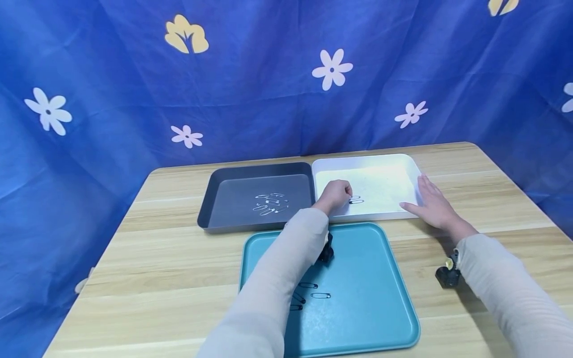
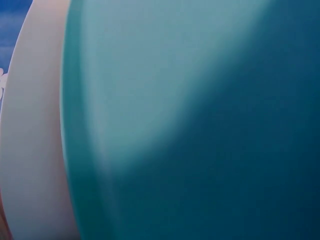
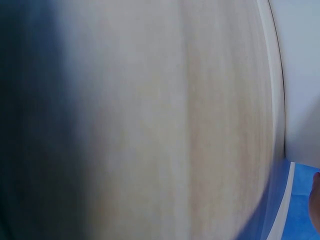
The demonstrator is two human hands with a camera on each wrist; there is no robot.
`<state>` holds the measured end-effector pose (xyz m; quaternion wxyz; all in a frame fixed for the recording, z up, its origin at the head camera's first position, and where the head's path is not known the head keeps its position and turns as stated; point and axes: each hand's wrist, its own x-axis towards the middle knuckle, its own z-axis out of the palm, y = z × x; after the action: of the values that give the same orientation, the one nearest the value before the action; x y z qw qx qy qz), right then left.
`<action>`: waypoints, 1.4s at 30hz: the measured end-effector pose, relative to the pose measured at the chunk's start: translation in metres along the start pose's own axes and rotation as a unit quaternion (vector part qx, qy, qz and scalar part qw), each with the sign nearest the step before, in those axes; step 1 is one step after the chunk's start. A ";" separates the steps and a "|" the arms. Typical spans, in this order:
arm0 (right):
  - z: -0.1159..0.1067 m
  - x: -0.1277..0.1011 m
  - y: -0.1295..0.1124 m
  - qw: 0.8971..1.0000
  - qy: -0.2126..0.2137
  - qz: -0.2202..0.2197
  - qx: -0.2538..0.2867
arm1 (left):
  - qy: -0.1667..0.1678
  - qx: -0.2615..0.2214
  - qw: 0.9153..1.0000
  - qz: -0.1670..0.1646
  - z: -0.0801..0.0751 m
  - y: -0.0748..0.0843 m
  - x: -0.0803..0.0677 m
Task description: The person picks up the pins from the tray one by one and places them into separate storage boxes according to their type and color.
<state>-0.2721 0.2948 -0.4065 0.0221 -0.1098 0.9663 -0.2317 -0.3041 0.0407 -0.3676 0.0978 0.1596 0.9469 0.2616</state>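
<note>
My left hand [image 1: 335, 196] reaches into the white tray [image 1: 323, 175] with curled fingers, pinching one end of a dark safety pin [image 1: 355, 197] low over the tray floor. Another dark safety pin [image 1: 357, 202] lies just beside it. At the tray's right side, my right hand [image 1: 433, 206] has its fingers stretched out along the outer wall and its thumb over the near right corner. Several dark safety pins [image 1: 320, 296] lie on the teal tray [image 1: 376, 288], partly hidden by my left sleeve. Silvery safety pins [image 1: 271, 202] sit in the dark grey tray [image 1: 233, 194].
The grey and white trays stand side by side at the back of the wooden table [image 1: 147, 278], with the teal tray in front of them. A blue flowered cloth [image 1: 268, 74] hangs behind. The wrist views show mostly blurred teal tray and wood grain.
</note>
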 end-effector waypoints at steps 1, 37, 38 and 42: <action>0.000 0.000 0.000 1.000 0.001 -0.002 0.000 | -0.002 0.001 1.000 -0.004 0.000 0.000 0.001; 0.000 -0.001 -0.005 1.000 -0.008 0.004 0.015 | -0.050 -0.074 0.986 0.138 -0.039 -0.027 -0.071; 0.000 -0.002 -0.005 1.000 -0.008 0.004 0.014 | -0.049 -0.074 0.986 0.140 -0.040 -0.028 -0.074; -0.001 -0.003 -0.005 1.000 -0.007 0.001 0.013 | -0.051 -0.079 0.985 0.148 -0.045 -0.033 -0.087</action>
<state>-0.2685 0.2920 -0.4033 0.0302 -0.1099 0.9632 -0.2434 -0.2437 -0.0377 -0.3382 0.1181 0.3029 0.8831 0.3382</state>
